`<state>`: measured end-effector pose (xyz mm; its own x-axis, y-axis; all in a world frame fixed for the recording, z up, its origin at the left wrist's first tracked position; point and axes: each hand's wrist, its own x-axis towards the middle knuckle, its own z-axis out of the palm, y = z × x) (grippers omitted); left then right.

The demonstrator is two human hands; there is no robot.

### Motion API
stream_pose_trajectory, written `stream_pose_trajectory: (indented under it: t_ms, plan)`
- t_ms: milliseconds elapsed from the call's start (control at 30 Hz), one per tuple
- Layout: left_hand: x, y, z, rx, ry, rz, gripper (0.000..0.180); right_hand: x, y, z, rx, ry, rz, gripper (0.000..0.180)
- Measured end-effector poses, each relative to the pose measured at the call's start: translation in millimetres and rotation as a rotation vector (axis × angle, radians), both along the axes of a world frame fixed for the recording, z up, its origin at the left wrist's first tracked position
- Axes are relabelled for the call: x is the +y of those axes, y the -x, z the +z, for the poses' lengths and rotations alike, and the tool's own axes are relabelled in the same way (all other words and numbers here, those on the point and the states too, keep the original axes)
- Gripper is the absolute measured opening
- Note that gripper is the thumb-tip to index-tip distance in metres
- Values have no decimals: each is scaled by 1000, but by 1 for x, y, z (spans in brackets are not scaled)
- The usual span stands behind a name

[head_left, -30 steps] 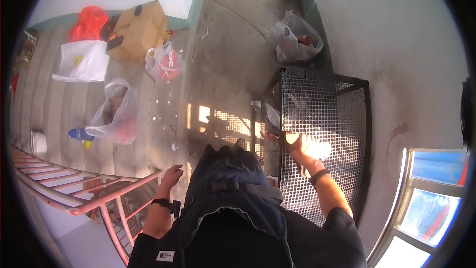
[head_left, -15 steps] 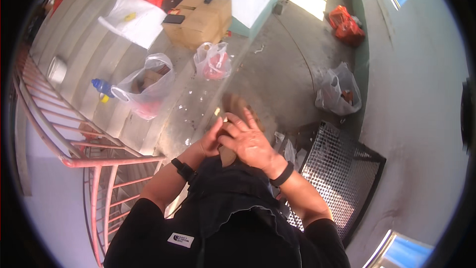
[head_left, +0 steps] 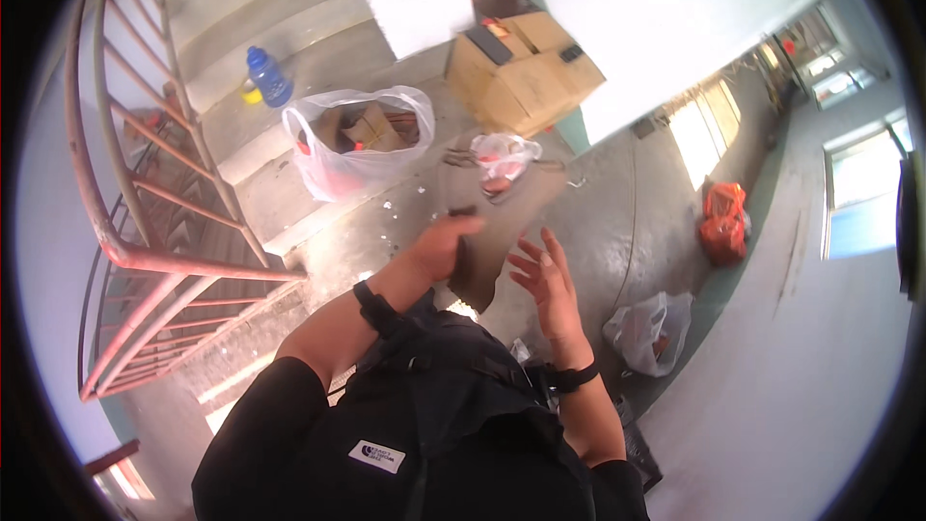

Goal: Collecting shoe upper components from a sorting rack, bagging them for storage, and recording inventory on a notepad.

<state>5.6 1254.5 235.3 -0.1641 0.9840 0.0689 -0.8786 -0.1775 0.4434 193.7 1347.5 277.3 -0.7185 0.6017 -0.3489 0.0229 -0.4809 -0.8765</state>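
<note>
My left hand [head_left: 449, 243] is closed on the near left side of a flat grey-brown piece [head_left: 487, 241], which is broad at the far end and narrower near me. Motion blurs it, and I cannot tell its kind. Off to its right, my right hand [head_left: 547, 285] is raised with fingers spread and nothing in it. Beyond the left hand stands an open white plastic bag [head_left: 323, 169] with brown pieces inside. A smaller clear bag with something pink in it [head_left: 506, 150] shows just past the brown piece's far end.
A cardboard box [head_left: 526, 87] with dark flat objects on top stands ahead, beside a white sheet [head_left: 415, 0]. Left are a blue bottle [head_left: 268, 77], concrete steps and a reddish railing [head_left: 193, 272]. A red bag [head_left: 723, 222] and a white bag [head_left: 651, 333] lie along the right wall.
My right hand has come away from the brown piece and opened. The left hand still grips the piece, now held out farther ahead. The whole view has turned, shifting the surroundings.
</note>
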Motion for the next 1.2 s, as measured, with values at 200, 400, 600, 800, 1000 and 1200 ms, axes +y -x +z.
stream_pose_trajectory:
  t_ms: [200,400,600,800,1000,1200]
  plan:
    - [36,29,-32,499,320,220,37,37,94,-46,-108,108,226,61]
    - [25,83,-67,479,504,384,49,76,162,-87,-50,354,399,48]
    - [11,106,-62,572,791,405,53,136,231,-128,-104,627,578,29]
    - [-50,112,-85,401,1142,644,50,177,271,-142,-185,613,555,21]
    - [-68,153,-72,372,1302,981,67,185,319,-196,-393,674,679,23]
    - [-63,220,-90,450,1446,1119,87,125,404,-215,-464,698,770,23]
